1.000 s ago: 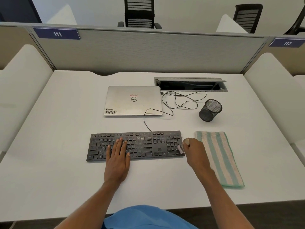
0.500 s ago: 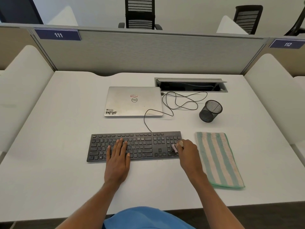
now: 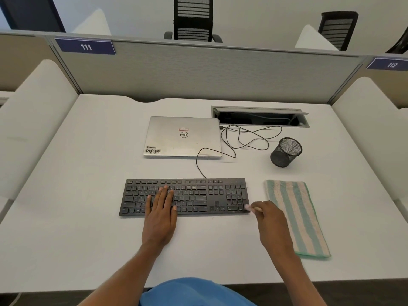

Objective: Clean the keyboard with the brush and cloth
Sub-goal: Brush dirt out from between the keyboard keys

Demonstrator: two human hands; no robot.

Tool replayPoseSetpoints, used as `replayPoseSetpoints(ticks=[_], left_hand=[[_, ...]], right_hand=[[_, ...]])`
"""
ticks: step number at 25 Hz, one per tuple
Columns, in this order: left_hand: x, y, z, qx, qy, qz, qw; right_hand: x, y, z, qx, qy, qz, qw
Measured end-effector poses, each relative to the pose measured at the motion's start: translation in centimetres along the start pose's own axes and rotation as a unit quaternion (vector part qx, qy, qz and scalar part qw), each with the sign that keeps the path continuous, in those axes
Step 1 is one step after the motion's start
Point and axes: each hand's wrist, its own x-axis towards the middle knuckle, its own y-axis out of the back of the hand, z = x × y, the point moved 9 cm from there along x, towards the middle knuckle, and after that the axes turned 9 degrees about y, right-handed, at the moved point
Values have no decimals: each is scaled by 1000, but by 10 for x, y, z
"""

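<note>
One keyboard (image 3: 198, 195) on tabletop (image 3: 77, 217), left hand (image 3: 160, 217) flat on its keys, fingers straight, right hand (image 3: 268, 219) pinching one brush (image 3: 249, 208) at its near right corner, one cloth (image 3: 295, 215) just right, wide strip to near edge

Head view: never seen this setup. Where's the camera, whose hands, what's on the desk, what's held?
No machine here: a person works bare-handed. The single picture comes from a wide-angle camera worn on their head, looking forward and down. The left hand lies flat on the black keyboard. The right hand pinches a small brush, blurred, with its tip at the keyboard's near right corner. On the white desk, right of the keyboard, lies a folded striped cloth, untouched. Behind are a closed Dell laptop, a loose cable, a mesh pen cup and an open cable hatch.
</note>
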Motion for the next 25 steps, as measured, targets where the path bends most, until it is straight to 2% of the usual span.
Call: replayPoseSetpoints(ticks=[2, 5, 8, 12, 14, 18, 19, 23, 25], left_hand=[[0, 1, 0, 0, 1, 1, 1000], [-1, 0, 2, -1, -3, 1, 1000], [0, 0, 1, 1, -2, 1, 1000], [0, -1, -1, -1, -3, 0, 1000], [0, 0, 0, -3, -5, -1, 1000], [0, 0, 0, 2, 0, -1, 1000], [0, 0, 0, 3, -1, -2, 1000], [-1, -1, 0, -3, -3, -3, 1000], [-1, 0, 1, -8, -3, -1, 1000]], right_hand=[[-8, -9, 12, 9, -26, -26, 999], [-20, -31, 18, 111, -101, -66, 986], [-23, -39, -7, 120, -60, -69, 989], [-30, -60, -27, 63, 18, -135, 989], [-26, -52, -25, 50, 48, -103, 992], [-15, -36, -9, 88, -17, -67, 994], [-13, -38, -14, 67, 0, -66, 996], [-22, -65, -43, 37, 83, -143, 986], [-19, -58, -51, 43, 103, -131, 985]])
